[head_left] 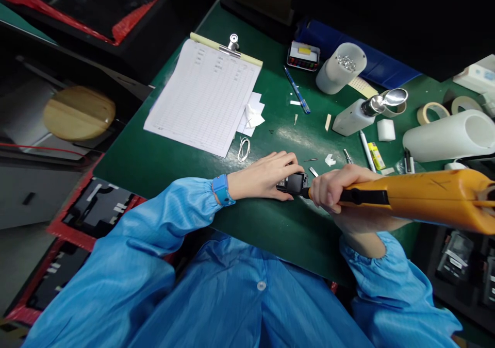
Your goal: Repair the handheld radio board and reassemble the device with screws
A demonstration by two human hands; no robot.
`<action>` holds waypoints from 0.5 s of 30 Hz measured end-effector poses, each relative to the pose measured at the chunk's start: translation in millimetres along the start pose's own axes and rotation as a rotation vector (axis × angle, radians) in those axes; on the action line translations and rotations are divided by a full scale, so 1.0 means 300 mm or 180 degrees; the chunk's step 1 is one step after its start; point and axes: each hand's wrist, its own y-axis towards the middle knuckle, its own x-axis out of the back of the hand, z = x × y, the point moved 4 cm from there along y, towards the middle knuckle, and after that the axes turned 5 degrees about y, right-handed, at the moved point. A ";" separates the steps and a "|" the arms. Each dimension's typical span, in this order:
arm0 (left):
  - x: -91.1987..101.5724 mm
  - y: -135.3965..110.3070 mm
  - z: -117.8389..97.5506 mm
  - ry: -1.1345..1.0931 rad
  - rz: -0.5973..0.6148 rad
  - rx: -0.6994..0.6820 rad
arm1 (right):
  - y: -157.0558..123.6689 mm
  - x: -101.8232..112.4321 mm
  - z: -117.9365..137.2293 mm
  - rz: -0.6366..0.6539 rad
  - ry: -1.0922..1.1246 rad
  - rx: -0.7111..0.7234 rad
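My left hand [266,175] lies on the green mat [278,131] with its fingers closed round a small black part [296,183], pinning it down. A blue wrist strap sits on that wrist. My right hand [336,188] grips the front of an orange electric screwdriver [433,198], whose tip meets the black part's right side. Both sleeves are blue.
A clipboard with a form [204,93] lies at the back left. A blue pen [297,90], white cups [340,67], a white bottle [353,116], tape rolls [431,112] and a white tube [450,136] crowd the right. Red trays with black inserts [96,209] sit lower left.
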 end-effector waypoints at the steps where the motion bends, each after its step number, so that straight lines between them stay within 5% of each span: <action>1: 0.000 0.000 0.000 -0.0014 -0.0001 0.0007 | -0.002 -0.002 -0.003 0.0032 0.0006 -0.0013; 15: 0.001 0.003 0.014 -0.0412 -0.0052 0.0004 | 0.015 0.014 0.016 0.0643 -0.0283 -0.0366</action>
